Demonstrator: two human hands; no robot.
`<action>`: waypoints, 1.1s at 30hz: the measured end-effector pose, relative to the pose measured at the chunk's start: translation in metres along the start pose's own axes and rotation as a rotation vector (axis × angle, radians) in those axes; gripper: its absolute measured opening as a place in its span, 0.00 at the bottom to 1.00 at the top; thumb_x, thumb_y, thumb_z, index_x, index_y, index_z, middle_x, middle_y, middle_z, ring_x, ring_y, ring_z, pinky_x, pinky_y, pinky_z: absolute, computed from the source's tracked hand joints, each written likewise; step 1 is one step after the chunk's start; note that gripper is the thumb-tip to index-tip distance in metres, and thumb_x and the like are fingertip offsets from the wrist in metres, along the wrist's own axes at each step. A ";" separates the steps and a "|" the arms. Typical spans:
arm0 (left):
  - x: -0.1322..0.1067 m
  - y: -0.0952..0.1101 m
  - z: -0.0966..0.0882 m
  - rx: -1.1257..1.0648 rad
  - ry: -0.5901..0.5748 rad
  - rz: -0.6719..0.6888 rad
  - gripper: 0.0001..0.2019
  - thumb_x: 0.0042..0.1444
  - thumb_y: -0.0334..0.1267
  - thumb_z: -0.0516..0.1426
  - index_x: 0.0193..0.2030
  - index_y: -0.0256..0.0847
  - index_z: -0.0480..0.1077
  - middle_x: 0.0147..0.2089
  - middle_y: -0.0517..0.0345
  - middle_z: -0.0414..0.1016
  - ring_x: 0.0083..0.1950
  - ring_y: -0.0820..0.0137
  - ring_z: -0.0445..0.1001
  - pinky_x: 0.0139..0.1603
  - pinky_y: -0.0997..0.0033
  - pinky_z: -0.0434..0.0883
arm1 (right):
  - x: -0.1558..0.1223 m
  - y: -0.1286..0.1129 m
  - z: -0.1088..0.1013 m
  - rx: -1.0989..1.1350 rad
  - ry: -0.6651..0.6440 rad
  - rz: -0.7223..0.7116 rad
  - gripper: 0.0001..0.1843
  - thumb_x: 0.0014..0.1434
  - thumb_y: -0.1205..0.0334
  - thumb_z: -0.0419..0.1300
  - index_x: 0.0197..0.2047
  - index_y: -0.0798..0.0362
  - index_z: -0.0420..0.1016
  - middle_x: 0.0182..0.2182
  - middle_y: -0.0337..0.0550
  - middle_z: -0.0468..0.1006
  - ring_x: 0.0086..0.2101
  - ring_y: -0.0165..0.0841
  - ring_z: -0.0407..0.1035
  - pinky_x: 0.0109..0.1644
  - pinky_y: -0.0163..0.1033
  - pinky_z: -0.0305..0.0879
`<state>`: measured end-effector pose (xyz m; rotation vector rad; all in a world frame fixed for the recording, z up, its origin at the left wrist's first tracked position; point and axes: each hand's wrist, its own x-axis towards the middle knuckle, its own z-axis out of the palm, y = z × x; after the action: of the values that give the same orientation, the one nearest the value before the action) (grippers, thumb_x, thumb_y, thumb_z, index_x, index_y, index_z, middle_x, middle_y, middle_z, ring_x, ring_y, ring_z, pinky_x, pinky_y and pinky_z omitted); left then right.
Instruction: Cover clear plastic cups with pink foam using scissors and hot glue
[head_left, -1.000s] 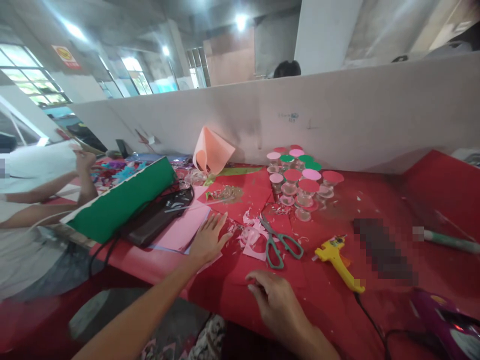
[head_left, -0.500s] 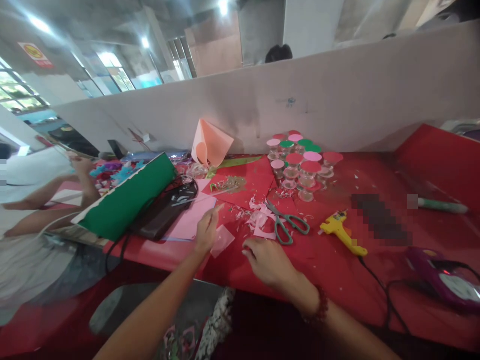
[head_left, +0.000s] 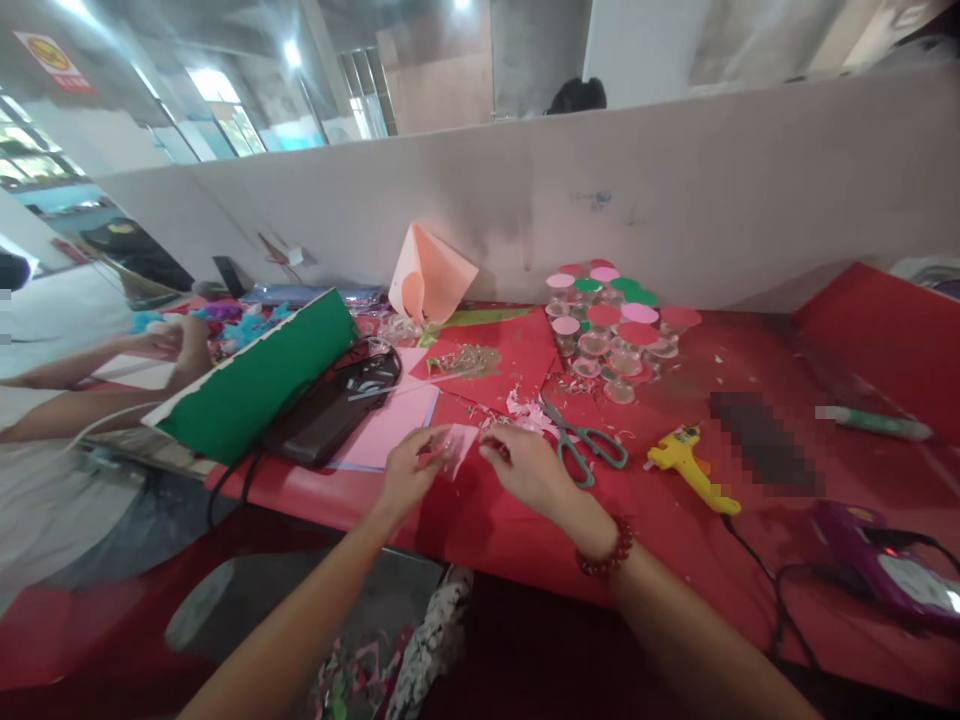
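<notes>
My left hand [head_left: 411, 470] is closed on a small pink paper piece [head_left: 463, 448], with a shiny, clear-looking part between the fingers. Just to its right is my right hand [head_left: 525, 468], its fingers curled in beside the piece's right edge; whether they pinch anything is hidden. Scissors [head_left: 581, 445] with grey-green handles lie spread on the red tabletop beyond my right hand. Pink paper scraps [head_left: 531, 410] are scattered by their blades. A pink sheet [head_left: 390, 425] lies behind my left hand.
Clear cups topped with coloured discs [head_left: 611, 320] stand at the back. A yellow glue gun [head_left: 694, 468] with its cord lies right, near a purple device [head_left: 877, 560]. A green box [head_left: 262, 380] and black bag [head_left: 337, 405] stand left, beside another person's arms [head_left: 172, 370].
My left hand has turned inward with the pink piece raised between the hands. My right hand has come up towards it. The view has shifted slightly.
</notes>
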<state>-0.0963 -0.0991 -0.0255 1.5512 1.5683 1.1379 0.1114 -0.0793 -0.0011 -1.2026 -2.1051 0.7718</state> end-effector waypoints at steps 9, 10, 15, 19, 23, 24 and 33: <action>0.096 0.042 0.064 -1.149 -0.082 -0.464 0.18 0.53 0.23 0.51 0.48 0.34 0.74 0.40 0.48 0.81 0.40 0.66 0.80 0.42 0.68 0.77 | 0.047 0.058 -0.008 0.753 0.298 0.199 0.20 0.61 0.48 0.54 0.49 0.53 0.69 0.37 0.44 0.76 0.30 0.30 0.70 0.32 0.35 0.67; 0.102 0.044 0.071 -1.223 -0.090 -0.489 0.20 0.53 0.21 0.50 0.49 0.35 0.74 0.40 0.49 0.81 0.39 0.66 0.80 0.42 0.69 0.77 | 0.045 0.062 -0.008 0.796 0.315 0.215 0.20 0.60 0.48 0.56 0.49 0.53 0.69 0.36 0.43 0.75 0.30 0.30 0.70 0.32 0.35 0.67; 0.107 0.044 0.099 -1.306 -0.249 -0.512 0.21 0.49 0.17 0.52 0.44 0.39 0.76 0.38 0.56 0.81 0.35 0.70 0.79 0.37 0.73 0.76 | 0.040 0.072 -0.006 0.934 0.438 0.245 0.17 0.57 0.51 0.62 0.46 0.52 0.72 0.35 0.42 0.76 0.32 0.30 0.69 0.36 0.36 0.67; 0.096 0.035 0.100 -1.217 -0.336 -0.485 0.11 0.53 0.30 0.61 0.45 0.41 0.75 0.42 0.56 0.81 0.38 0.68 0.79 0.40 0.71 0.75 | 0.045 0.074 -0.008 1.007 0.470 0.302 0.17 0.52 0.53 0.68 0.42 0.52 0.74 0.36 0.42 0.78 0.35 0.32 0.71 0.39 0.37 0.67; 0.091 0.028 0.095 -1.080 -0.378 -0.358 0.21 0.52 0.47 0.64 0.49 0.38 0.75 0.47 0.48 0.80 0.47 0.60 0.78 0.48 0.64 0.73 | 0.045 0.075 -0.009 0.944 0.481 0.326 0.16 0.50 0.53 0.69 0.38 0.52 0.75 0.34 0.41 0.79 0.33 0.32 0.70 0.37 0.37 0.66; 0.090 0.028 0.096 -1.024 -0.363 -0.312 0.21 0.50 0.45 0.65 0.50 0.38 0.75 0.48 0.47 0.80 0.48 0.60 0.77 0.50 0.64 0.72 | 0.045 0.075 -0.009 0.915 0.487 0.317 0.15 0.50 0.54 0.68 0.38 0.52 0.75 0.34 0.41 0.79 0.32 0.31 0.70 0.37 0.37 0.66; 0.086 0.036 0.096 -0.727 -0.210 -0.201 0.15 0.47 0.39 0.66 0.43 0.36 0.78 0.43 0.49 0.81 0.41 0.65 0.78 0.45 0.66 0.71 | 0.041 0.065 -0.006 0.830 0.479 0.206 0.12 0.56 0.55 0.63 0.40 0.52 0.73 0.33 0.40 0.76 0.33 0.32 0.70 0.38 0.37 0.68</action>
<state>-0.0023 -0.0043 -0.0216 0.9633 0.9768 1.2007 0.1340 -0.0141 -0.0362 -0.9915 -1.0926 1.1537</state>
